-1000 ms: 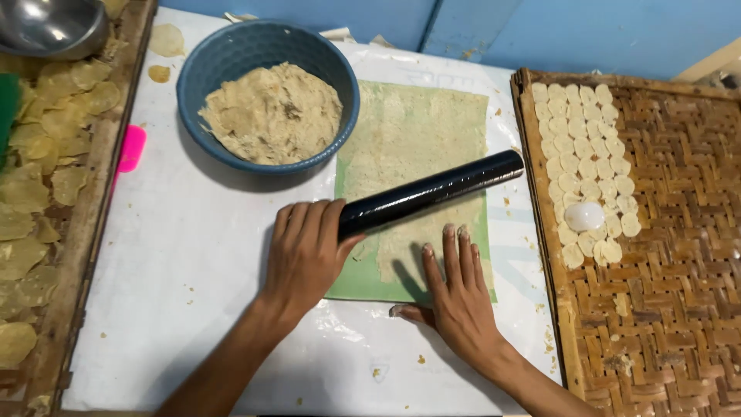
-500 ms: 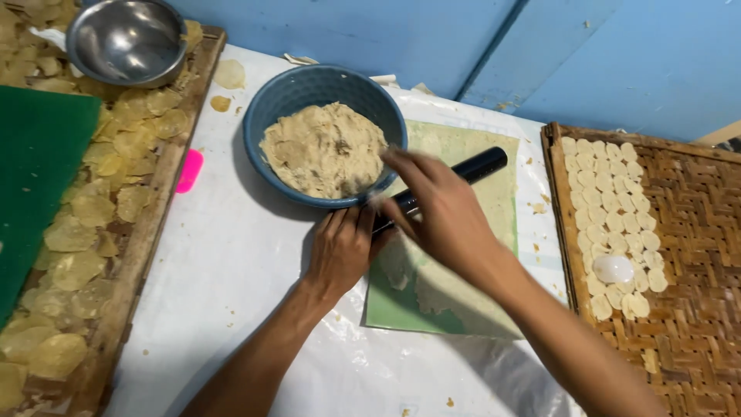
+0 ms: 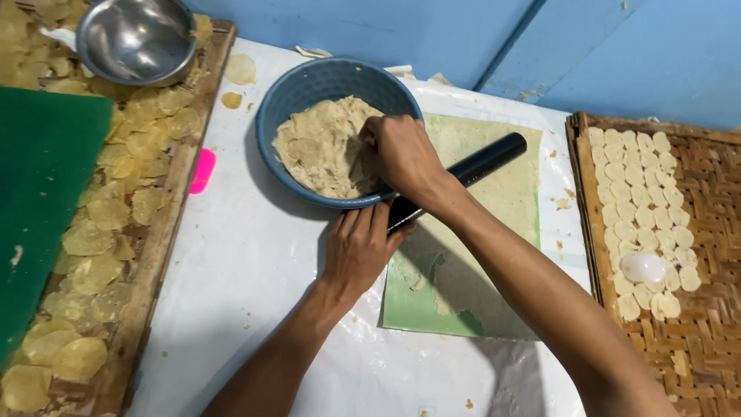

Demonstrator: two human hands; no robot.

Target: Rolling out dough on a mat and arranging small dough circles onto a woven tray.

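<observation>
The right hand (image 3: 400,154) is curled shut on a pinch of dough (image 3: 320,147) in the blue bowl (image 3: 309,85) at the far middle, while the left hand (image 3: 359,247) rests flat with fingers together on the near end of the black rolling pin (image 3: 482,161), so the step looks like gathering a lump, which then calls for lifting it clear onto the green sheet (image 3: 502,201).

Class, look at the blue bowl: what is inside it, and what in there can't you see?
The blue bowl holds a mound of beige dough. The right hand is pressed into the dough; its fingertips and the dough beneath are hidden. The bowl's bottom is covered too.

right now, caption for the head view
Right hand digs into dough in a blue bowl; left hand rests on black rolling pin.
</observation>
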